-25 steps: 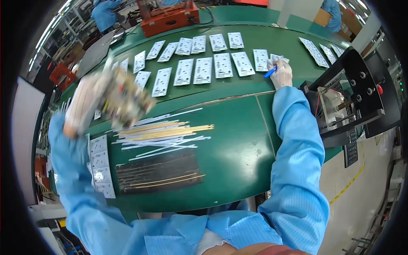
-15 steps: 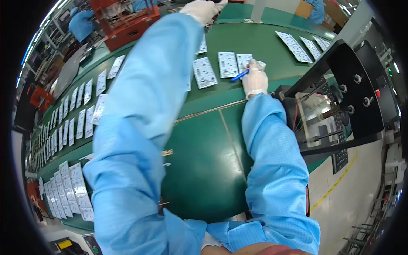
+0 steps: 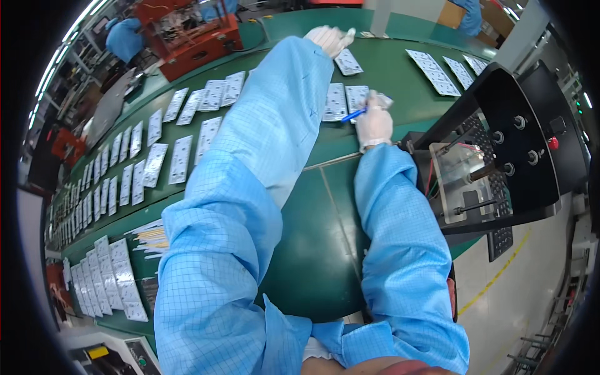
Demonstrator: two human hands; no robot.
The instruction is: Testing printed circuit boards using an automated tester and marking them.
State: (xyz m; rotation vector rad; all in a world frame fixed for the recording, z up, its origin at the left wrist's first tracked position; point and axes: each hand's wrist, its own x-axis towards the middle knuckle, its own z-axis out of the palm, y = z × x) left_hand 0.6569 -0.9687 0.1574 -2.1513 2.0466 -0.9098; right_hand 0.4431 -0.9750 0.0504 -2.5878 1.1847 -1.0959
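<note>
My right hand (image 3: 375, 125), in a white glove, is closed on a blue pen (image 3: 354, 115) pointing left. Crumpled white material, which I cannot make out, shows by its fingertips. Under the pen and fingers lies a white circuit board panel (image 3: 357, 97), partly covered, with another panel (image 3: 335, 103) beside it on the left. Farther off, my gloved left hand (image 3: 331, 42) is stretched over the far part of the green table, its fingers blurred. Just past it lies a tilted white panel (image 3: 348, 62); whether the hand touches it is hidden.
Rows of white panels (image 3: 180, 159) cover the table's left side, with larger panels (image 3: 128, 281) nearer me. Thin sticks (image 3: 152, 237) lie by my left sleeve. A black test fixture (image 3: 500, 150) stands at the right. More panels (image 3: 433, 72) lie far right; a red machine (image 3: 194, 47) stands far left.
My left hand has come back nearer and moved right, its arm swinging right too. More panels on the left are uncovered. My right hand stays nearly in place with the pen.
</note>
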